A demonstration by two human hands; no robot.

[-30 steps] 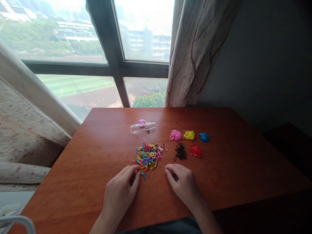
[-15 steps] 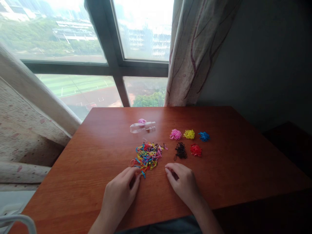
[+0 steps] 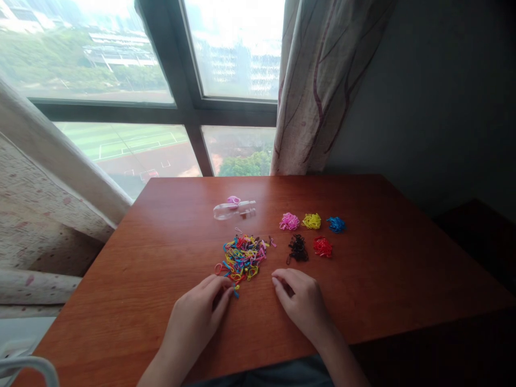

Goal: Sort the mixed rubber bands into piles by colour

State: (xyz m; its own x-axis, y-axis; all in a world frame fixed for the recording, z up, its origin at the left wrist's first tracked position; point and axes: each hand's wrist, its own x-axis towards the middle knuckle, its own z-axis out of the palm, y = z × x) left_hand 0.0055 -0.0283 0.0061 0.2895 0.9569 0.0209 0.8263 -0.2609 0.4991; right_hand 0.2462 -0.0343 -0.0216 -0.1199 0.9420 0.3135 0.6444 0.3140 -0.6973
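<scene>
A mixed pile of small bulb-shaped safety pins [image 3: 245, 255] in several colours lies in the middle of the table. At its near edge is my left hand [image 3: 201, 309], thumb and index finger closed in a pinch. A blue pin [image 3: 236, 294] and a bit of yellow show at those fingertips. Right of the pile, my right hand [image 3: 300, 298] rests on the table with its fingertips pressed together; whether anything is between them is hidden. Beyond it are single-colour heaps: black pins [image 3: 297, 249], red pins [image 3: 323, 247], pink pins [image 3: 289, 221], yellow pins [image 3: 312, 221] and blue pins [image 3: 336, 224].
A clear plastic container [image 3: 231, 210] with a pink part lies behind the mixed pile. The brown wooden table [image 3: 161, 242] stands against a window, with curtains [image 3: 318, 80] at both sides. A white curved tube [image 3: 34, 363] is at the lower left.
My left fingertips have drawn slightly toward me, with the blue and yellow bits at them shifting too. My right hand stays in nearly the same place.
</scene>
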